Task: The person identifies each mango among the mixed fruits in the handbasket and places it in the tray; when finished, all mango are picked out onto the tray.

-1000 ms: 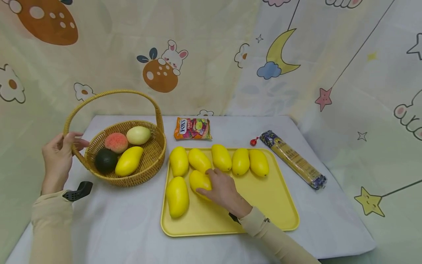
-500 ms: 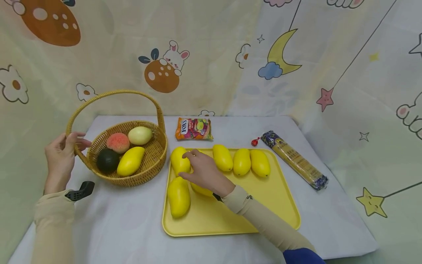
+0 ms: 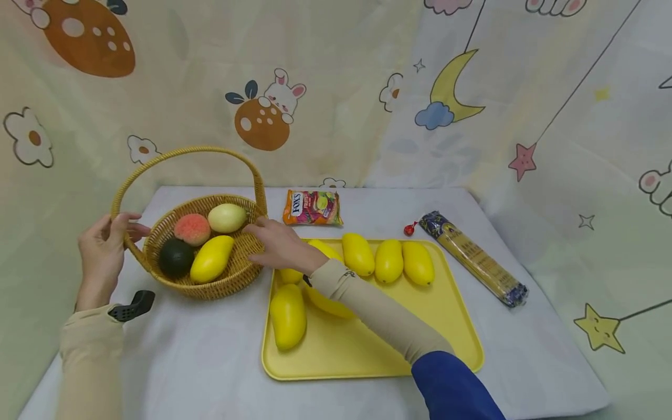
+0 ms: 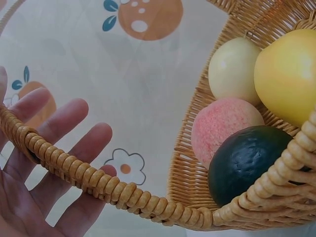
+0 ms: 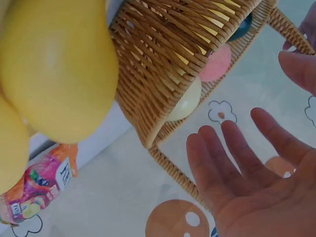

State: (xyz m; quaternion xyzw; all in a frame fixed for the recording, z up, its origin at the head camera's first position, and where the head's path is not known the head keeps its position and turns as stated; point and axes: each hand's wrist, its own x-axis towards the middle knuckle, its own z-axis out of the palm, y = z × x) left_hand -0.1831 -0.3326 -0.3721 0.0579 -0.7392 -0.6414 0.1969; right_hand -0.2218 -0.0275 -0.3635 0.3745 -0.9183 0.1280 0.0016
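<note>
My left hand (image 3: pixel 102 248) is at the left side of the wicker basket's handle (image 4: pixel 98 180); in the left wrist view its fingers spread loosely behind the handle, touching it. My right hand (image 3: pixel 278 242) reaches over the right rim of the wicker basket (image 3: pixel 226 289), fingers extended and holding nothing. Inside the basket lie a yellow mango (image 3: pixel 212 259), a dark green avocado-like fruit (image 3: pixel 175 257), a fuzzy pink peach (image 3: pixel 192 229) and a pale yellow-green oval fruit (image 3: pixel 227 218). To the right, several yellow mangoes (image 3: pixel 288 317) rest on a yellow tray (image 3: pixel 388 344); the right arm hides some.
Behind the tray lies a FOX'S candy bag (image 3: pixel 312 207). A small red wrapped candy (image 3: pixel 409 229) is next to a long pack of dried noodles (image 3: pixel 472 256) at the right. A white cloth (image 3: pixel 199 356) covers the table, with a printed curtain (image 3: pixel 336 105) behind.
My right hand has moved left from the mangoes on the tray, across it, to over the basket's right rim. My left hand stays at the handle.
</note>
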